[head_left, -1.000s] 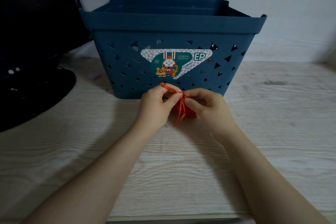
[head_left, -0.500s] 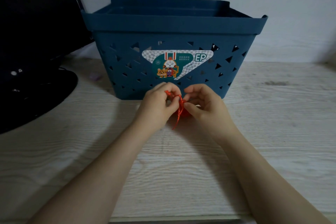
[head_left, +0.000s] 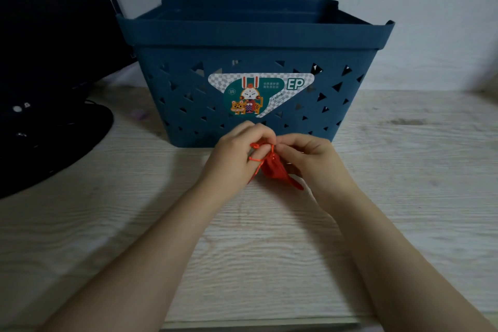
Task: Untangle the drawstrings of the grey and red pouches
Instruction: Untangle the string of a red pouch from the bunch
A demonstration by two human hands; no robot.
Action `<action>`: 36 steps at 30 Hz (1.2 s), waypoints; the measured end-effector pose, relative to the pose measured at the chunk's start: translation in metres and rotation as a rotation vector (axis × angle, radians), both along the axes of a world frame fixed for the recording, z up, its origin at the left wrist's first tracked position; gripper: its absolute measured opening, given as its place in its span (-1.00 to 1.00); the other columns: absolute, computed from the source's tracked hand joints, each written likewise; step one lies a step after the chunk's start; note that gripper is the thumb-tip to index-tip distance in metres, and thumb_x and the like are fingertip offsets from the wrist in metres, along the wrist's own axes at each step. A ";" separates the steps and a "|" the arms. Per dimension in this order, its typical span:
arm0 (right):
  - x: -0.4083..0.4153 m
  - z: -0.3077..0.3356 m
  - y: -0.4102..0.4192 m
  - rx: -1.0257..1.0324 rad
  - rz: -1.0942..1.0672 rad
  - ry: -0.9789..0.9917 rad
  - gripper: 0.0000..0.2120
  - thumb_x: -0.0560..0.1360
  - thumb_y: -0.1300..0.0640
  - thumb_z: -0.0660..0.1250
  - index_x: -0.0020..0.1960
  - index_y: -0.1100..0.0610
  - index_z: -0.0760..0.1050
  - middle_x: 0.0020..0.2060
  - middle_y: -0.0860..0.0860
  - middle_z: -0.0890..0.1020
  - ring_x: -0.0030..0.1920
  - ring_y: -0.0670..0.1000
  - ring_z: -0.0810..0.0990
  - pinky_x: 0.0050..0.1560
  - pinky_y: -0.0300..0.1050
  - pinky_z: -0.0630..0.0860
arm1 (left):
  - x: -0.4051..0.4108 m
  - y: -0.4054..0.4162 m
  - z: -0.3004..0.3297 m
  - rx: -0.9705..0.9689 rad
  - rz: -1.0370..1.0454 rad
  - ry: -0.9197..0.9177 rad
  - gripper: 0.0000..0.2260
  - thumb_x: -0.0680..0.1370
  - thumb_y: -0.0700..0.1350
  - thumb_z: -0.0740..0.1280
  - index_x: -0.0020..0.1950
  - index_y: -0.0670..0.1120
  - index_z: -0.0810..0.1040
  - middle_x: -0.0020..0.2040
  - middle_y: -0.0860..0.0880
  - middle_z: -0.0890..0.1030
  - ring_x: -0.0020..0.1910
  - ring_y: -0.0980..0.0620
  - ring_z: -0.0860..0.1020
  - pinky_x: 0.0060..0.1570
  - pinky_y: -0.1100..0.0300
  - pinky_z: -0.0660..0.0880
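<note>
Head view: my left hand (head_left: 237, 159) has its fingers curled, pinching the red drawstring (head_left: 256, 159), one strand of which loops across a finger. My right hand (head_left: 310, 162) meets it fingertip to fingertip, thumb and forefinger curled and pinching the same cord at the gathered neck of the red pouch (head_left: 275, 172). The pouch hangs between both hands, its lower end just above or touching the pale wooden table (head_left: 242, 250); I cannot tell which. Directly behind stands a blue perforated basket (head_left: 256, 40) bearing a cartoon sticker (head_left: 258, 94). A black monitor base (head_left: 54, 137) sits far left.
</note>
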State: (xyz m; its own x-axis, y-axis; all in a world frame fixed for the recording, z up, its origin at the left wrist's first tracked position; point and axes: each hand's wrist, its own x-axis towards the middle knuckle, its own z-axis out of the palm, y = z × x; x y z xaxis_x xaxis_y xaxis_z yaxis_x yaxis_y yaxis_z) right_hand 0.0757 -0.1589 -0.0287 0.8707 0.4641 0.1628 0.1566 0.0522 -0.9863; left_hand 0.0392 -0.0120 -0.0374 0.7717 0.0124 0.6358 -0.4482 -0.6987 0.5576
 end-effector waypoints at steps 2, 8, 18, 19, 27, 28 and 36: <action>-0.001 0.000 0.000 -0.006 -0.003 0.017 -0.84 0.48 0.30 0.33 -0.18 0.11 0.63 -0.30 0.08 0.66 -0.25 0.08 0.61 -0.05 0.03 0.57 | 0.000 0.001 0.000 -0.006 -0.006 0.008 -0.89 0.44 -0.18 0.29 -0.14 0.04 0.44 -0.20 0.12 0.45 -0.19 0.18 0.44 -0.17 0.40 0.34; -0.002 0.003 0.001 0.038 0.025 0.107 -0.92 0.47 0.34 0.30 -0.13 0.25 0.56 -0.30 0.17 0.58 -0.31 0.04 0.54 -0.29 -0.25 0.57 | 0.001 0.000 -0.002 -0.047 0.042 -0.070 -0.96 0.41 -0.25 0.35 -0.23 -0.20 0.51 -0.22 0.05 0.45 -0.23 0.10 0.46 -0.22 0.25 0.40; 0.002 0.000 0.000 0.151 0.082 0.411 -0.90 0.36 0.26 0.35 -0.28 0.14 0.62 -0.43 0.04 0.61 -0.44 -0.10 0.53 -0.31 -0.27 0.54 | 0.000 -0.008 -0.002 -0.354 0.090 0.102 -0.74 0.42 -0.27 0.41 -0.31 0.04 0.45 -0.33 0.11 0.53 -0.37 0.26 0.48 -0.31 0.36 0.42; 0.002 0.001 -0.001 0.148 0.082 0.408 -0.92 0.36 0.26 0.35 -0.27 0.16 0.61 -0.44 0.03 0.61 -0.45 -0.10 0.53 -0.30 -0.26 0.54 | -0.001 -0.009 0.000 -0.408 0.072 0.137 -0.71 0.43 -0.31 0.41 -0.32 0.05 0.46 -0.36 0.07 0.53 -0.43 0.24 0.48 -0.39 0.35 0.43; 0.004 0.003 -0.001 0.199 0.062 0.323 -0.82 0.52 0.34 0.21 -0.23 0.21 0.48 -0.46 -0.01 0.59 -0.43 -0.14 0.56 -0.33 -0.34 0.55 | -0.001 -0.010 0.006 -0.567 0.062 0.205 -0.80 0.45 -0.33 0.37 -0.28 -0.07 0.52 -0.40 0.07 0.59 -0.41 0.21 0.52 -0.33 0.33 0.47; 0.004 0.003 -0.001 0.217 0.070 0.320 -0.82 0.53 0.33 0.20 -0.23 0.21 0.47 -0.45 -0.01 0.60 -0.40 -0.13 0.57 -0.31 -0.33 0.55 | -0.001 -0.010 0.006 -0.606 0.060 0.219 -0.81 0.47 -0.31 0.37 -0.28 -0.07 0.52 -0.37 -0.01 0.58 -0.38 0.15 0.53 -0.28 0.26 0.51; 0.004 0.004 -0.002 0.207 0.057 0.276 -0.83 0.54 0.33 0.18 -0.21 0.23 0.45 -0.43 -0.01 0.60 -0.36 -0.09 0.58 -0.27 -0.30 0.56 | 0.000 -0.010 0.004 -0.734 0.031 0.277 -0.81 0.48 -0.30 0.35 -0.28 -0.08 0.50 -0.36 -0.05 0.57 -0.33 0.04 0.53 -0.20 0.15 0.49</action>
State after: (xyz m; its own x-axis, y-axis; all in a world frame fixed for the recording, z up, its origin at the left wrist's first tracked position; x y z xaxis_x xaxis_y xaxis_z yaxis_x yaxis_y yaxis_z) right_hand 0.0796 -0.1606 -0.0243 0.8686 0.4950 0.0206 -0.1238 0.2570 -0.9584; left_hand 0.0397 -0.0219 -0.0335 0.8932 0.3795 0.2412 -0.2118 -0.1181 0.9702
